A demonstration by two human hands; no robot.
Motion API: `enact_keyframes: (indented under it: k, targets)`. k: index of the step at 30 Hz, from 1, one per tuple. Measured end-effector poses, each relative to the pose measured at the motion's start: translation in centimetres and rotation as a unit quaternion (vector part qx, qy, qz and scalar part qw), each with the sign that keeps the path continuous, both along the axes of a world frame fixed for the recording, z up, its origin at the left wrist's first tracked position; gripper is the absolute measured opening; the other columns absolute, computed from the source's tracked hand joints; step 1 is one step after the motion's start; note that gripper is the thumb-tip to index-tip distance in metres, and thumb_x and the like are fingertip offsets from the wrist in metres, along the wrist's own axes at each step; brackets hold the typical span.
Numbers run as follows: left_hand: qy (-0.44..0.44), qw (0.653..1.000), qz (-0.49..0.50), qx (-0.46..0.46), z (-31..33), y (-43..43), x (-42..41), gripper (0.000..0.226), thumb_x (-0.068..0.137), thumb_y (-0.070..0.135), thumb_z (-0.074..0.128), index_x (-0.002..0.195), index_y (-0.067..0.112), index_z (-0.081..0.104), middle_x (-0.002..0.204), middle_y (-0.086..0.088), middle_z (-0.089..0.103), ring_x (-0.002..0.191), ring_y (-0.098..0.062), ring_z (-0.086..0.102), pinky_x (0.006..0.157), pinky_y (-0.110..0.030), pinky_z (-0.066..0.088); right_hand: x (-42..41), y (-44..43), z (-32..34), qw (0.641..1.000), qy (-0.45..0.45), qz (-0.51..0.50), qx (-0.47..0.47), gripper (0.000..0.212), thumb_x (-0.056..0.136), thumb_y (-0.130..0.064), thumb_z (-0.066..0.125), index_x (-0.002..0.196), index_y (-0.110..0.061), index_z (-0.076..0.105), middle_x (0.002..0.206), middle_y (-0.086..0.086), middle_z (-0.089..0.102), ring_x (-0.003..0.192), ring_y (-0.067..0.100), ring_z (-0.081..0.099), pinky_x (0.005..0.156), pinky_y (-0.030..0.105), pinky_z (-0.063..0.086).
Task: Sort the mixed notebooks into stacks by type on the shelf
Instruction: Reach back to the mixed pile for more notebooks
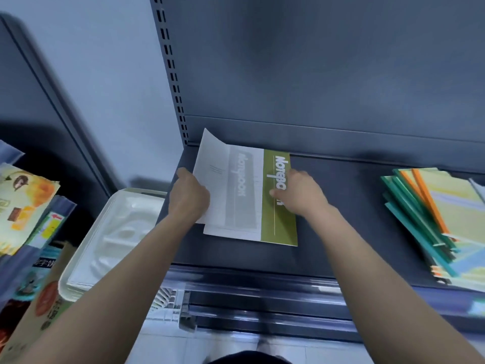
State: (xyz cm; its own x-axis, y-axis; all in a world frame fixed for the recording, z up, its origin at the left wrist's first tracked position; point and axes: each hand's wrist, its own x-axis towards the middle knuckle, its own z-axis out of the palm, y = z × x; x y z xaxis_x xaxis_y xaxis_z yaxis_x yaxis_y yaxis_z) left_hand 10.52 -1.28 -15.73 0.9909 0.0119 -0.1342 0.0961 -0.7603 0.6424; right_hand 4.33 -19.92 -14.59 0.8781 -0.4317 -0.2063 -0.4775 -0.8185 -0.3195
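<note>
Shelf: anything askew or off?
Yes. The right pile is fanned, edges not squared. The white notebook in the left hand lies skewed over the green notebook, far corner curled up.

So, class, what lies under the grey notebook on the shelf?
A green notebook; only its right strip shows, with the right hand on it. The rest, and anything beneath, is covered.

**Notebooks on shelf: pile at left rear, fanned stack at right**

Green notebook (278,222), white "Notebook" lettering, flat near the shelf's (341,206) left rear corner. Grey-white notebook (242,200) overlaps its left part. On top sits a plain white one (212,174), far corner curled up. Fanned stack (425,219), teal and orange spines, lies at the right edge, reaching the front edge.
</note>
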Motion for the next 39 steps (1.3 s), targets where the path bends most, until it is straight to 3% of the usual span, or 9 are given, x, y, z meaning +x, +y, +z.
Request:
enact_keyframes:
  k: [4,8,12,16,19,24,31,36,39]
  targets:
    - [-0.014,1.0,0.0,-0.01,0.0,1.8,0.2,0.021,0.092,0.009,0.044,0.102,0.011,0.026,0.069,0.0,0.034,0.082,-0.026,0.041,0.073,-0.031,0.033,1.0,1.4,-1.1,0.996,0.039,-0.084,0.015,0.078,0.081,-0.044,0.067,0.136,-0.004,0.029,0.134,0.019,0.037,0.125,0.034,0.038,0.096,0.042,0.041]
    - [-0.006,0.999,-0.003,-0.034,0.6,2.8,-0.2,0.015,0.093,0.006,0.04,0.097,0.006,0.026,0.071,-0.002,0.037,0.078,-0.027,0.043,0.063,-0.033,0.032,2.3,1.9,-1.7,0.983,0.041,-0.17,0.048,0.088,0.075,-0.039,0.075,0.135,0.003,0.025,0.132,0.02,0.041,0.122,0.034,0.043,0.092,0.041,0.044]
    - [-0.017,0.998,0.0,-0.065,1.3,3.6,-0.7,0.014,0.093,0.006,0.04,0.097,0.006,0.027,0.087,-0.009,0.046,0.079,-0.03,0.046,0.062,-0.034,0.035,2.5,2.0,-1.9,0.977,0.001,-0.194,0.085,0.057,0.079,-0.015,0.067,0.125,0.002,0.039,0.126,0.019,0.051,0.113,0.034,0.051,0.086,0.039,0.048]
    - [-0.035,0.996,0.005,-0.088,2.4,4.4,-0.9,0.015,0.093,0.005,0.039,0.106,0.005,0.032,0.096,-0.005,0.048,0.084,-0.028,0.047,0.068,-0.034,0.036,1.6,2.4,-0.7,0.973,-0.068,-0.2,0.095,0.038,0.086,0.001,0.049,0.123,0.004,0.037,0.123,0.02,0.052,0.112,0.036,0.053,0.08,0.035,0.044]
    - [-0.053,0.993,0.012,-0.109,3.2,4.6,-1.1,0.028,0.092,0.003,0.037,0.119,0.003,0.034,0.097,-0.003,0.049,0.084,-0.028,0.048,0.065,-0.032,0.036,0.5,2.8,1.2,0.969,-0.123,-0.188,0.101,0.032,0.088,0.001,0.045,0.119,-0.001,0.037,0.119,0.019,0.055,0.106,0.036,0.054,0.073,0.035,0.041]
    - [-0.079,0.98,-0.021,-0.183,4.4,3.4,-2.0,0.021,0.093,0.001,0.036,0.112,0.008,0.036,0.091,0.002,0.048,0.067,-0.016,0.044,0.048,-0.026,0.029,-2.0,3.0,4.3,0.96,-0.198,-0.183,0.068,0.028,0.089,0.0,0.04,0.116,-0.005,0.039,0.107,0.017,0.057,0.083,0.029,0.046,0.065,0.032,0.036]
    - [-0.126,0.945,-0.111,-0.28,6.2,-0.2,-4.6,0.001,0.099,0.009,0.036,0.098,0.01,0.035,0.074,0.009,0.044,0.063,-0.007,0.041,0.052,-0.024,0.033,-7.4,1.9,7.4,0.935,-0.272,-0.226,0.017,0.024,0.095,-0.01,0.043,0.118,-0.009,0.04,0.111,0.018,0.06,0.096,0.037,0.057,0.077,0.042,0.048]
    - [-0.117,0.934,-0.153,-0.3,7.4,-3.4,-7.0,0.002,0.1,0.01,0.038,0.1,0.012,0.039,0.075,0.014,0.045,0.061,-0.004,0.042,0.05,-0.017,0.033,-12.1,0.1,9.6,0.918,-0.314,-0.241,-0.008,0.016,0.096,-0.009,0.043,0.11,-0.011,0.039,0.1,0.007,0.056,0.08,0.025,0.05,0.065,0.03,0.036]
    - [-0.115,0.931,-0.168,-0.302,8.0,-5.4,-8.8,0.002,0.1,0.012,0.038,0.101,0.013,0.04,0.076,0.014,0.045,0.063,-0.005,0.043,0.054,-0.022,0.038,-14.8,-1.4,10.3,0.909,-0.333,-0.252,-0.011,0.017,0.095,-0.007,0.043,0.113,-0.008,0.041,0.094,0.002,0.05,0.072,0.02,0.047,0.057,0.025,0.033]
